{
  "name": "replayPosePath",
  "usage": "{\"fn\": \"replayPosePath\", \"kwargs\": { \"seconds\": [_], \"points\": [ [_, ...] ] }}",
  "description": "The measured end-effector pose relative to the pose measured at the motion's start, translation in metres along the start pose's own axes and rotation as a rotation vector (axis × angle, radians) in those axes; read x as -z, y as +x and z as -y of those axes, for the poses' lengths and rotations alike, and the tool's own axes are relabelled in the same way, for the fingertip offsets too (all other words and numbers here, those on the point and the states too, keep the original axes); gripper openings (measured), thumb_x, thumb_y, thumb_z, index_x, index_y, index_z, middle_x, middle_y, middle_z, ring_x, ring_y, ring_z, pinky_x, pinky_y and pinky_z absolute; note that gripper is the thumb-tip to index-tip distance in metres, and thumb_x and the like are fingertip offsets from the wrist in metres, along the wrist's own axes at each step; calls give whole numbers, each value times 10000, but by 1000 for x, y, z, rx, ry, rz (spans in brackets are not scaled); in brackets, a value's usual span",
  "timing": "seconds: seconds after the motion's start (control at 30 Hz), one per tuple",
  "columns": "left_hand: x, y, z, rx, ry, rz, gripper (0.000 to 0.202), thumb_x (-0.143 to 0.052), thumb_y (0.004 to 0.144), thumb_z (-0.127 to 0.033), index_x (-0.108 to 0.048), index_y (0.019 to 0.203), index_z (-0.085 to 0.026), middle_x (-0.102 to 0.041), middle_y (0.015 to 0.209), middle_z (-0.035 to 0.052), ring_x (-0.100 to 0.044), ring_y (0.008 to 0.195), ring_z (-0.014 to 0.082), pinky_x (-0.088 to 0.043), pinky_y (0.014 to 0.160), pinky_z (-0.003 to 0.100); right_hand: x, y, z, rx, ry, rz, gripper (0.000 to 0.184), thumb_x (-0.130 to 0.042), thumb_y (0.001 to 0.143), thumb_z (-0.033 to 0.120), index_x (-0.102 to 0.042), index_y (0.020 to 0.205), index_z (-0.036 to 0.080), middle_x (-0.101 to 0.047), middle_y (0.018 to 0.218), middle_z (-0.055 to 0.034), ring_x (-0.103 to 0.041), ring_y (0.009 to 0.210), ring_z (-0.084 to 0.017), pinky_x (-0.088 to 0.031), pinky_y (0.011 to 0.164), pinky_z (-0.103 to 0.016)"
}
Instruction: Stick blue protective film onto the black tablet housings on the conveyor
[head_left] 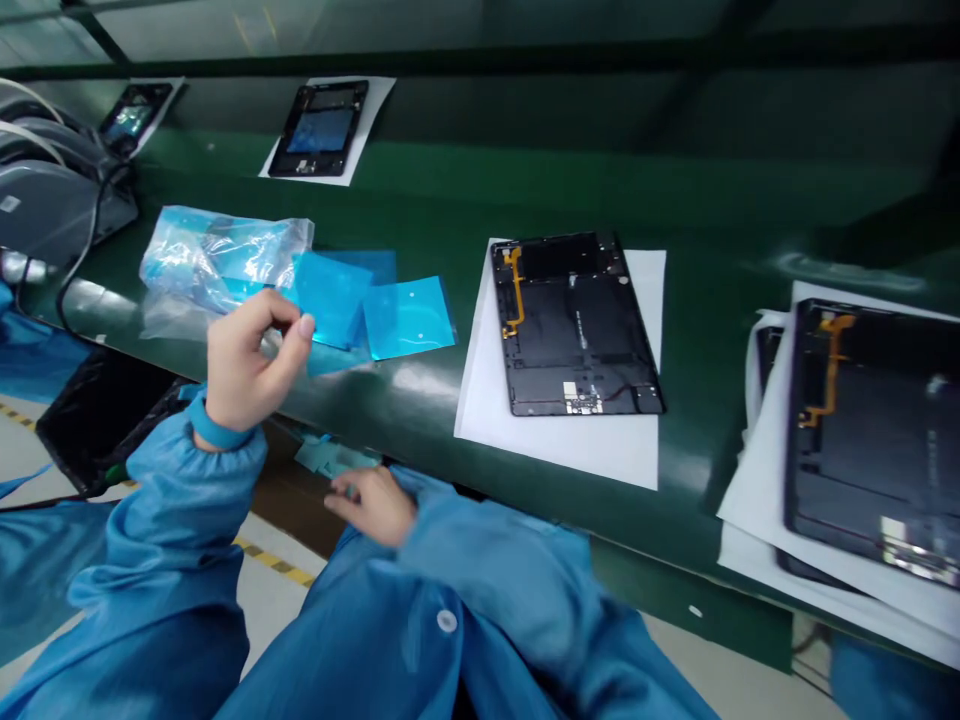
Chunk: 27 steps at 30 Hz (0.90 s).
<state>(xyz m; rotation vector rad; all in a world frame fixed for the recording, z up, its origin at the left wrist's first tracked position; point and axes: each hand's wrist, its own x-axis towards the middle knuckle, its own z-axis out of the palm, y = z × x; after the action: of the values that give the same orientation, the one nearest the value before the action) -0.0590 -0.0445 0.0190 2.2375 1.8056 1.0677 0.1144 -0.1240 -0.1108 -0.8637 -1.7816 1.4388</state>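
Green belt [420, 400] runs across in front of me, carrying an open tablet back [574, 325] on a white sheet [555, 440], with another at far right [874, 430]. My left hand [251, 365] is raised, thumb and fingertips pinched on a blue film [330, 295] at its near corner, beside a crinkled plastic bag [217, 255] and another blue sheet [409, 317]. My right hand [375, 503] rests low below the belt's edge, fingers loosely curled, touching a pale blue scrap [330, 457].

Glossy blue film sheets [409, 318]; crinkled clear plastic bag [217, 255]; matt white paper [555, 440]; smooth, shiny green worktop [420, 390].
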Motion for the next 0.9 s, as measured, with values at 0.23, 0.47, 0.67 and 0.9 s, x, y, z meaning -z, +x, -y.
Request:
{"fn": "replayPosePath", "kwargs": {
  "seconds": [0.23,0.47,0.67,0.9],
  "points": [
    [-36,-18,-63,-429,-75,324,132,-625,892,-133,-545,939,-227,-647,816,33,-576,710,181,-482,622,347,124,-13,66,-36,96,-159,402,-616,951,448,-646,1261,194,-732,1094,-74,-673,766,-136,-579,696,-276],
    [-53,2,-66,-392,-98,361,272,-585,957,-157,-600,1223,-209,-692,1130,93,-652,1031,221,-530,910,379,155,-1,50,8,-46,-139,324,-449,1047,341,-582,785,205,-619,722,1,-609,689,-123,-518,681,-262],
    [-47,40,-47,-353,-94,470,147,-653,961,-330,-694,1092,-278,-746,1028,32,-687,937,227,-525,814,387,189,3,51,87,-145,-69,239,-482,1024,271,-673,900,197,-713,1063,-82,-690,976,-172,-573,869,-319],
    [-78,67,-48,-162,-262,451,168,-680,942,-403,-708,976,-241,-736,941,21,-692,833,179,-552,745,313,217,11,43,-137,-147,-474,123,-748,869,324,-701,869,210,-703,750,9,-662,623,-123,-570,590,-257]
  ]
}}
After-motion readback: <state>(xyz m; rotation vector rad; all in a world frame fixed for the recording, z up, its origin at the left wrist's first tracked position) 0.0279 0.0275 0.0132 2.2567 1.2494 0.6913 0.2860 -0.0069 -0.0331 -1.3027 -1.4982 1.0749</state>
